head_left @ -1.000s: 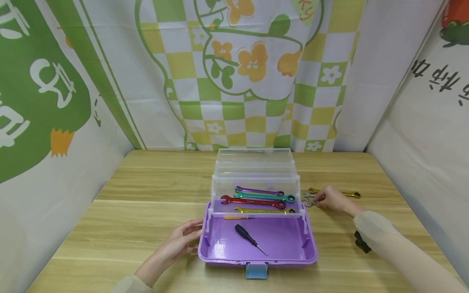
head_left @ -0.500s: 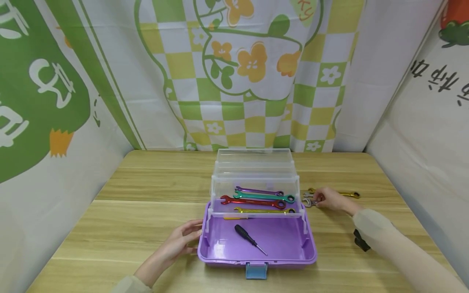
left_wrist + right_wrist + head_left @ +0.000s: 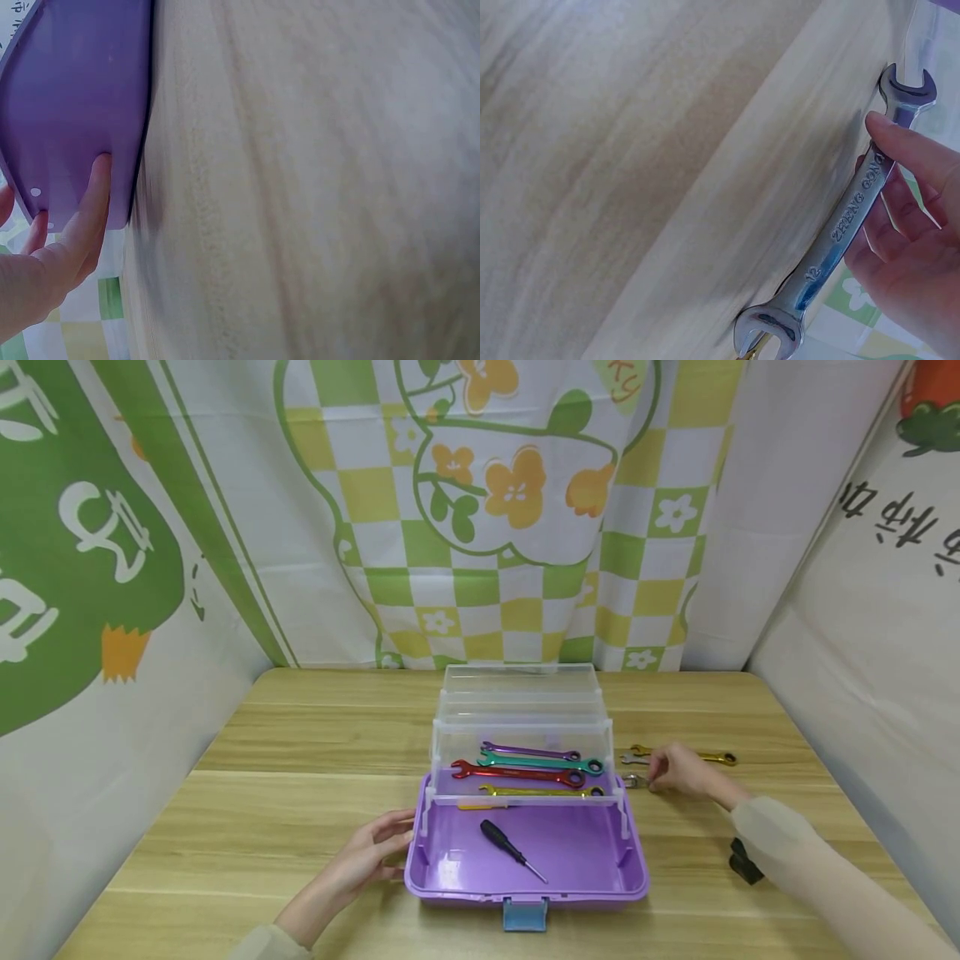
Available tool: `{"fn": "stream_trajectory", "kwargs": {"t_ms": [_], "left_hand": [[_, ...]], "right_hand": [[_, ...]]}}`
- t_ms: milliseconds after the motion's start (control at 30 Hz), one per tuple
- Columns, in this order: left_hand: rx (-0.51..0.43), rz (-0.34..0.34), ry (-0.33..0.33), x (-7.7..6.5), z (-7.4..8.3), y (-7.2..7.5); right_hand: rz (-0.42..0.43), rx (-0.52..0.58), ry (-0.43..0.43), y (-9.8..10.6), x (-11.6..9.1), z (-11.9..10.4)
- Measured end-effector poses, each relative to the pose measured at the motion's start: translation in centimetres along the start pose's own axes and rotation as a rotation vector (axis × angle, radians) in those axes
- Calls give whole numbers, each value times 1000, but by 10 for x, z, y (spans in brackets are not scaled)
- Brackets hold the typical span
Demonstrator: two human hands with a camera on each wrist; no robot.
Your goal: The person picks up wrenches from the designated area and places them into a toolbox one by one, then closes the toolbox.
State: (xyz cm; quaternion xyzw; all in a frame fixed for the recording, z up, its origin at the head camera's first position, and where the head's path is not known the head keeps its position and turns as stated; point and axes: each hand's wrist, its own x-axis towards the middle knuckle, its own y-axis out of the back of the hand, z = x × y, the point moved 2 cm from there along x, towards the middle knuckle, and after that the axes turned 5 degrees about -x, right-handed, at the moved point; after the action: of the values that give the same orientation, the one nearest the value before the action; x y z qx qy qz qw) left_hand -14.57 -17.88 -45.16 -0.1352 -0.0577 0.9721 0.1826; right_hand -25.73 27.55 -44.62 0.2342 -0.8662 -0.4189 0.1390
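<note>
My right hand (image 3: 678, 770) pinches a silver double open-end wrench (image 3: 840, 225) between thumb and fingers, just right of a purple toolbox (image 3: 637, 877). In the right wrist view the wrench stands slanted, stamped lettering and a 12 on its shank, its lower jaw end close to the tabletop. My left hand (image 3: 360, 860) rests fingertips against the toolbox's left wall (image 3: 67, 105), fingers fairly straight. Inside the box lies a black-handled screwdriver (image 3: 513, 850). Above it, red (image 3: 517, 773), green (image 3: 543, 763), purple (image 3: 532, 751) and yellow (image 3: 540, 792) wrenches lie toward the back.
Behind my right hand, a gold wrench (image 3: 725, 758) and another silver wrench (image 3: 633, 759) lie on the wooden table (image 3: 315, 727). The clear lid (image 3: 522, 681) stands raised at the back. A blue latch (image 3: 525, 916) hangs at the front. A black object (image 3: 744, 862) shows by the right sleeve.
The silver wrench in my right hand has turned from flat toward its edge, and that hand has shifted very slightly. My left hand and the toolbox stay where they were.
</note>
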Motion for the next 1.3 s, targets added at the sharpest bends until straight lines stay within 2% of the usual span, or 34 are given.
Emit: {"fn": "stream_trajectory", "kwargs": {"t_ms": [33,133,233,267,400,600,767,933,1300], "left_hand": [[-2,2,1,0,0,0],[-14,7,2,-1,1,-1],[-20,19,6,-1,1,-2],[-19,21,5,-1,1,-2],[-15,25,8,-1,1,-2],[-12,22,5,-2,1,-2],[-6,24,4,-2,1,-1],[-8,21,-1,-2,2,-1],[-15,24,3,-1,0,-2]], "right_hand": [[11,32,53,-3,1,9],[22,58,88,-2,0,10],[24,53,73,-2,0,9],[19,31,28,0,-2,0],[6,9,-21,0,-2,-5],[3,-36,-49,3,-1,-7],[-3,-69,-27,15,2,-15],[5,-41,-17,27,7,-23],[17,-39,-40,56,17,-36]]}}
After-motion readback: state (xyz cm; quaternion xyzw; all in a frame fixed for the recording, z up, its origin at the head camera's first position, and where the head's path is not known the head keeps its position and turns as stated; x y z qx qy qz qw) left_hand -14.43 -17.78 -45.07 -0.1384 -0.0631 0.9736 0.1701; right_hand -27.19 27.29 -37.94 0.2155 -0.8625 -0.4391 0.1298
